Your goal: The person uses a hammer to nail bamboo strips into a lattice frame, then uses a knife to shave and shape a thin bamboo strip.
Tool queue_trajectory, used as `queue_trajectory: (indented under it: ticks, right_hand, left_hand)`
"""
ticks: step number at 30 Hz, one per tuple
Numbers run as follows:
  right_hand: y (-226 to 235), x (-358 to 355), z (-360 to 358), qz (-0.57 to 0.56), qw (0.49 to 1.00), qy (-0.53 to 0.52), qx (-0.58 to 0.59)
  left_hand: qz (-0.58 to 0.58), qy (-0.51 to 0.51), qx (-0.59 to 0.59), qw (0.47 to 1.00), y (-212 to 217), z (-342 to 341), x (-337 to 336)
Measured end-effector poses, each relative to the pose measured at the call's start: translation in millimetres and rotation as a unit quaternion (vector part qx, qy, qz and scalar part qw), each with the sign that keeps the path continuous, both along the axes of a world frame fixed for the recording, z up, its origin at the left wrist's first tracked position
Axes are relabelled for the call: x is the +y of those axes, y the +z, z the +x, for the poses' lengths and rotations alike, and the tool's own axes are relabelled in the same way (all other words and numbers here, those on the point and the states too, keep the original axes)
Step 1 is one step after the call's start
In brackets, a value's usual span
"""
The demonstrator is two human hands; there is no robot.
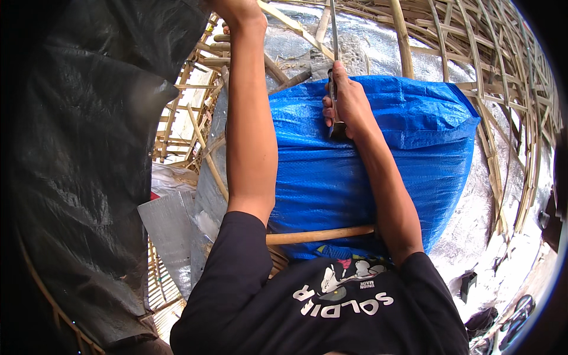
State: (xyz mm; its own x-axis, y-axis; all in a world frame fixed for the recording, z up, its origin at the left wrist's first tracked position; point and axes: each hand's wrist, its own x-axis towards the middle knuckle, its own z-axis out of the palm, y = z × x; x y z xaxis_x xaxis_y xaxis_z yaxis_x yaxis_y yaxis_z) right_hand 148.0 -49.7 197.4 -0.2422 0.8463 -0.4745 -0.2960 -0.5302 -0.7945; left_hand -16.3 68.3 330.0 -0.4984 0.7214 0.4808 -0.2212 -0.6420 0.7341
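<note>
My right hand [348, 102] is closed around the dark handle of a long, thin-bladed hand tool [335, 36]. Its narrow metal blade points away from me and runs out past the top edge; which kind of blade it is cannot be made out. Below that hand a blue woven plastic sheet [331, 177] lies spread in front of my body. My left arm reaches far forward, and the left hand [238, 13] is cut off by the top edge, so its grip is hidden. A pale bamboo strip [296, 26] slants between that hand and the blade.
A black plastic sheet [89, 160] hangs along the left. Split bamboo strips [503, 65] are heaped at the far right, over silvery sheeting [455, 213]. A wooden stick [319, 235] crosses close to my body. Bamboo slats [177, 127] and a grey flat board [167, 228] are on the left.
</note>
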Motion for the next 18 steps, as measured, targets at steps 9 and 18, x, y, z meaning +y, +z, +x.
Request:
queue_trajectory:
  ticks: [9,18]
  right_hand:
    - [18,-16,11,0.081,0.996,0.027,-0.03]
    - [35,4,28,0.216,0.974,-0.041,-0.059]
  left_hand:
    - [0.084,-0.127,0.147,0.977,30,9,-32]
    - [0.098,-0.309,0.102,0.941,59,41,-80]
